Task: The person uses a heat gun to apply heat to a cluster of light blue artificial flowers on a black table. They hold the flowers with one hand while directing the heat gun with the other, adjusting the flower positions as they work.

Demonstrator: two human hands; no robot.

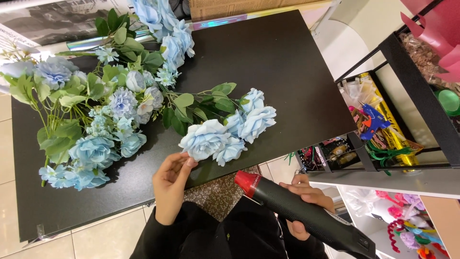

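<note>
The left hand [171,184], fingers loosely apart, touches a pale blue rose [205,139] lying near the front edge of the black surface [287,72]. The right hand [306,204] is clamped on a black heat gun with a red nozzle [297,211], held off the surface's edge. More blue flowers [91,120] crowd the left; the right half lies bare.

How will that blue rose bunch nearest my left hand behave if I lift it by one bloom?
The blue rose bunch would probably droop: its thin green stems look bendy. It likely feels light, being mostly petals and leaves. The left hand touches a bloom; petals may crush or pull loose.
</note>
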